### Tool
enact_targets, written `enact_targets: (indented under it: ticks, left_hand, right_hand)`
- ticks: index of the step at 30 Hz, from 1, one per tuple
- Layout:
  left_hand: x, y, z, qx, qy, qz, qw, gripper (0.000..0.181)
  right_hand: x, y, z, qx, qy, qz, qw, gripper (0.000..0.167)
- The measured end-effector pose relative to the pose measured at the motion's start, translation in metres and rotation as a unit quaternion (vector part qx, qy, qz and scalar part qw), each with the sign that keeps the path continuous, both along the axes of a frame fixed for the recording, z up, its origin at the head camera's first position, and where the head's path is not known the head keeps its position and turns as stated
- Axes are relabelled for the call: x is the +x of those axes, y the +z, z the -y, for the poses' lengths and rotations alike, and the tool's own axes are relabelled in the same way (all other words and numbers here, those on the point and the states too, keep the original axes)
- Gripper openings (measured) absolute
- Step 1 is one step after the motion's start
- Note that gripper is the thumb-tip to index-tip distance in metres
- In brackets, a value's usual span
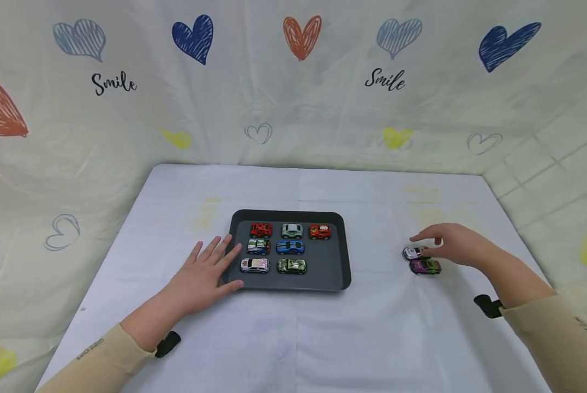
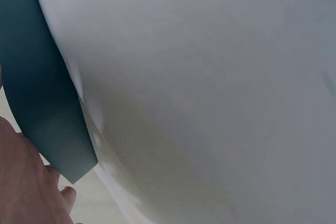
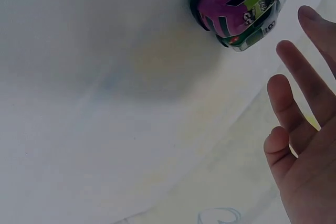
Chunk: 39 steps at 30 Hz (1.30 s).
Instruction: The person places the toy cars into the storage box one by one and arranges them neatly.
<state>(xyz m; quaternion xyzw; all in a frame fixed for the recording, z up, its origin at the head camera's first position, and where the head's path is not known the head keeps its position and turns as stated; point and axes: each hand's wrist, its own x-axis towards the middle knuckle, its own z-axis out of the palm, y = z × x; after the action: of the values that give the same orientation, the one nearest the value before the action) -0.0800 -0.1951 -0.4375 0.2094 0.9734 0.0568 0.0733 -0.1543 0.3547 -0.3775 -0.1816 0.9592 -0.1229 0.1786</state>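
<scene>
A dark grey tray [image 1: 323,278] lies mid-table with several toy cars on it in rows, among them a blue car [image 1: 290,248] and a green one [image 1: 291,266]. My left hand [image 1: 195,281] touches the tray's left edge, fingers spread and straight; the left wrist view shows the tray's side [image 2: 47,87] beside part of the hand [image 2: 23,182]. To the right, a white toy car [image 1: 412,252] stands against a purple-and-green one [image 1: 425,267]. My right hand [image 1: 457,245] hovers by the white car, partly covering it. In the right wrist view its fingers [image 3: 304,82] are parted.
White cloth [image 1: 298,338] covers the table, with slight creases. A heart-printed curtain [image 1: 254,98] hangs behind and along the sides. In the tray's top row stand a red car [image 1: 261,230], a pale green car [image 1: 292,231] and another red vehicle [image 1: 319,232].
</scene>
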Motion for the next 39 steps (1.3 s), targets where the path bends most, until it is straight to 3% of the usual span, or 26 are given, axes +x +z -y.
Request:
enact_targets:
  ticks: [7, 14, 25, 39]
  left_hand:
    - [-0.001, -0.002, 0.001, 0.004, 0.002, 0.004, 1.0, 0.089]
    - [0.0, -0.001, 0.0, 0.01, -0.001, 0.001, 0.9999, 0.088]
    - [-0.001, 0.0, 0.0, 0.0, -0.002, 0.002, 1.0, 0.088]
    - [0.001, 0.005, -0.002, 0.0, -0.001, 0.003, 1.0, 0.085]
  right_hand:
    - [-0.009, -0.011, -0.006, 0.01, -0.007, 0.053, 0.9985, 0.04]
    - [-0.014, -0.02, -0.01, 0.017, -0.013, 0.077, 0.9968, 0.041]
    - [-0.014, -0.024, -0.008, -0.001, -0.027, 0.064, 0.9976, 0.039]
    - [-0.013, -0.011, -0.003, -0.02, -0.034, 0.034, 0.9986, 0.038]
